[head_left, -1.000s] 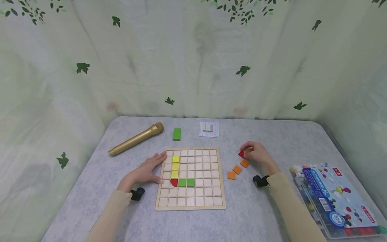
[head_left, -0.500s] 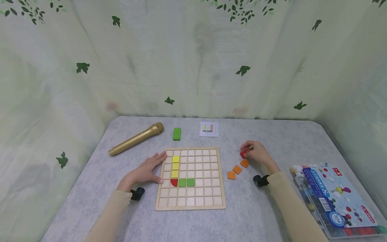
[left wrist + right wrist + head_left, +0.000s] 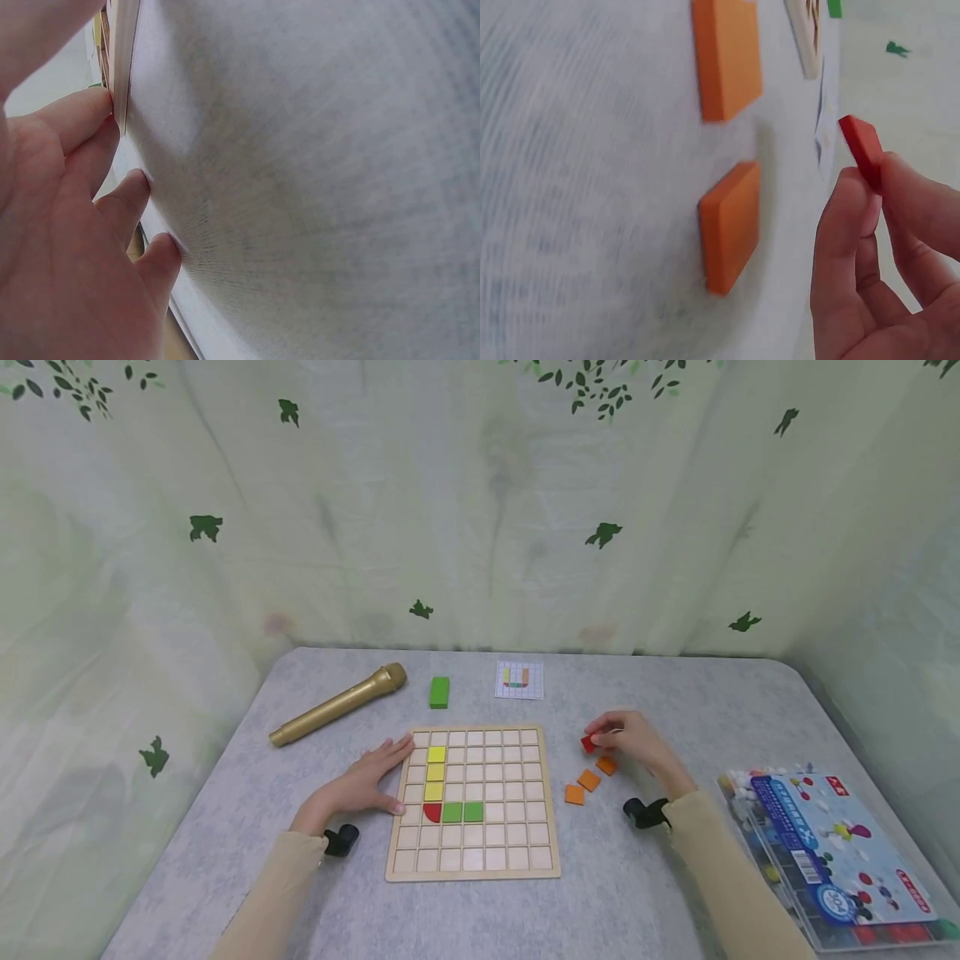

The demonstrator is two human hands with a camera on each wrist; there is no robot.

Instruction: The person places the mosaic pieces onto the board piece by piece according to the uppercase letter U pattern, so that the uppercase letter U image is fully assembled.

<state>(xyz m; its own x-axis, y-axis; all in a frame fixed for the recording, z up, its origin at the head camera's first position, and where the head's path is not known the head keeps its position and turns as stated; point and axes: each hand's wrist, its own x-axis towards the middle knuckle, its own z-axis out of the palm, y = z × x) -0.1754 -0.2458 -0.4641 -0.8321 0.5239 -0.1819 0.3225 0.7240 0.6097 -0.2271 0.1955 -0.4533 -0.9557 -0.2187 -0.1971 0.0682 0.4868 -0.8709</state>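
Between thumb and fingertips my right hand [image 3: 633,742] pinches a small red piece [image 3: 588,743], right of the wooden grid board [image 3: 472,878]. The right wrist view shows that red piece [image 3: 862,146] held above the table. My left hand [image 3: 363,781] rests at the board's left edge, fingers spread, fingertips and thumb touching the frame. On the board, yellow squares [image 3: 435,773] form a column, with a red quarter-round piece [image 3: 432,812] below and two green squares [image 3: 462,812] beside it. Several orange squares [image 3: 588,780] lie just in front of my right hand.
Behind the board lie a gold microphone [image 3: 337,706], a green block [image 3: 439,692] and a small printed pattern card [image 3: 519,680]. A clear plastic box with a blue-and-white label [image 3: 847,852] stands at the right. A pale curtain [image 3: 480,527] hangs behind the table.
My right hand has turned the red piece in its fingers and shifted it slightly left, towards the board. The left hand and the pieces on the board have stayed in place.
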